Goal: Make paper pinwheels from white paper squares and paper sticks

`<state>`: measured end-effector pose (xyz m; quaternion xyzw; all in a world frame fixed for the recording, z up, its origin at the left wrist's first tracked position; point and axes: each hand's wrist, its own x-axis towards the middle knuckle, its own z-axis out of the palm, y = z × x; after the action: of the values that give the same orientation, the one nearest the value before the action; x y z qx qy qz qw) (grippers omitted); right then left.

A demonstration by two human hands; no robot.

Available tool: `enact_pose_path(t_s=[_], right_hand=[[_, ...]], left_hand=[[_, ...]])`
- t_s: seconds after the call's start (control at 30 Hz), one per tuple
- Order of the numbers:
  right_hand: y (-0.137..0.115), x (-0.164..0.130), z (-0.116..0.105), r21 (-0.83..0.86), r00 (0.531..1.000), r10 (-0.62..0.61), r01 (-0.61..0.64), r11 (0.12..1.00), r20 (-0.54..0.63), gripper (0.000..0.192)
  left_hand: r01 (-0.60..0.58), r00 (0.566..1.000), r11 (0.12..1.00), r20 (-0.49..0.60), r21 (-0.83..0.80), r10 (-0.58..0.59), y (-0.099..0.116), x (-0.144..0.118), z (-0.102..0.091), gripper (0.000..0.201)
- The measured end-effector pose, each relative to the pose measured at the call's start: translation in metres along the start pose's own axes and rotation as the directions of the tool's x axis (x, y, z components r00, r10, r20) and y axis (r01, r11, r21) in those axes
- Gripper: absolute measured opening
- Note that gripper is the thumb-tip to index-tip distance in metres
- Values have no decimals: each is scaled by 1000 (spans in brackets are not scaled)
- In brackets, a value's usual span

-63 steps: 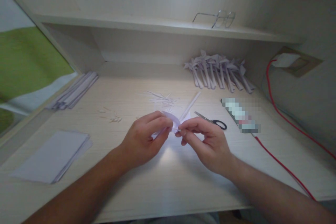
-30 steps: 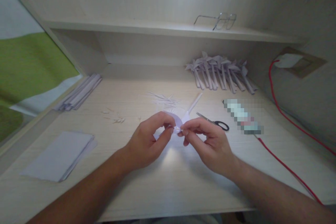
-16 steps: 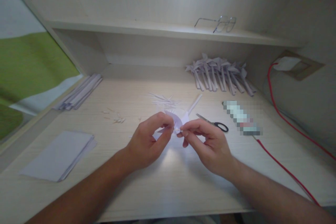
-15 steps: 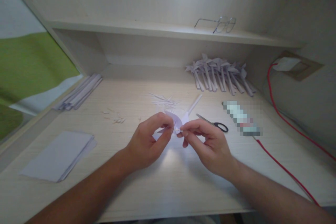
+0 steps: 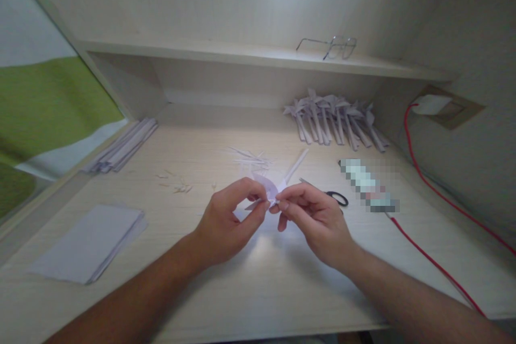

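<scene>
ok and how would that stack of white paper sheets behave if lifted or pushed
The stack of white paper sheets would probably fan apart when pushed, since its edges sit unevenly and no binding shows. Lifted, it would likely be light and floppy, looking thin. Tipping seems unlikely, as it lies flat on the pale desk.

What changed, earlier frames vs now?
Camera tilted up: the shelf sits lower in frame. Right hand now hides more of the scissors. Nothing visibly picked up or let go: it and the left hand pinch the folded paper throughout. Pinwheels and sheets stayed put.
</scene>
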<state>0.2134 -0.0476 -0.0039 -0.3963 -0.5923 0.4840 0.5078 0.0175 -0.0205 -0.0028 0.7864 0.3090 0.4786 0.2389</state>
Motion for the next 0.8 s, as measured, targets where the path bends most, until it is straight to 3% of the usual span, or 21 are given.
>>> enact_pose_path(t_s=[0.27,0.8], right_hand=[[0,2,0,54,1000,13,-14,998,11,7],[2,3,0,101,999,21,-23,995,26,8]], left_hand=[[-60,998,998,-18,-14,60,-3,2,-1,12],[-97,995,987,-27,127,101,1,3,-6,15]])
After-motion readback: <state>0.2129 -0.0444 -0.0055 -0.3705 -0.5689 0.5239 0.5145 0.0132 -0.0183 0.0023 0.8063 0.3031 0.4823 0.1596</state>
